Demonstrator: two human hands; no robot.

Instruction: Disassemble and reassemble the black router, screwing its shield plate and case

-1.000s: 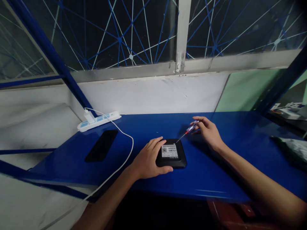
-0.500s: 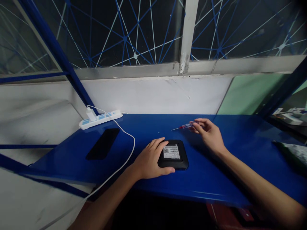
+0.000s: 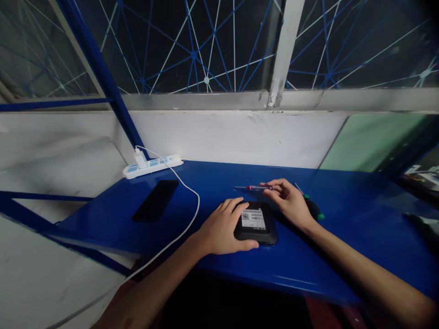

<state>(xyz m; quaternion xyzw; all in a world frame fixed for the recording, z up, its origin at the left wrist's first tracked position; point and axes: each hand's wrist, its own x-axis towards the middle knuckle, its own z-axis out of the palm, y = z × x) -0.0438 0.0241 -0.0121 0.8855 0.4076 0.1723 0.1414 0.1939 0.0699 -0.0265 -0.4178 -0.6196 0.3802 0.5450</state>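
A flat black box [image 3: 270, 226] with a white printed label lies on the blue table [image 3: 240, 269]. My left hand [image 3: 224, 228] grips its left side, thumb along the near edge and fingers over the far left corner. Beyond the box's far right corner, my right hand [image 3: 290, 201] pinches a thin screwdriver [image 3: 257, 188] with a clear and red handle, its shaft pointing left. Close to the screwdriver's tip is a tiny light piece [image 3: 234, 190] on the table. A second screwdriver [image 3: 312, 206], green and black, lies just right of my right hand.
A black phone [image 3: 156, 201] lies at the left. Behind it is a white power strip [image 3: 154, 167] with a charger plugged in, and a white cable [image 3: 196, 205] curves toward the front. A dark green package [image 3: 423, 230] sits at the far right.
My right hand has moved left with the screwdriver, whose tip is now near the tiny piece. The green and black screwdriver has come into sight. The view has shifted slightly.
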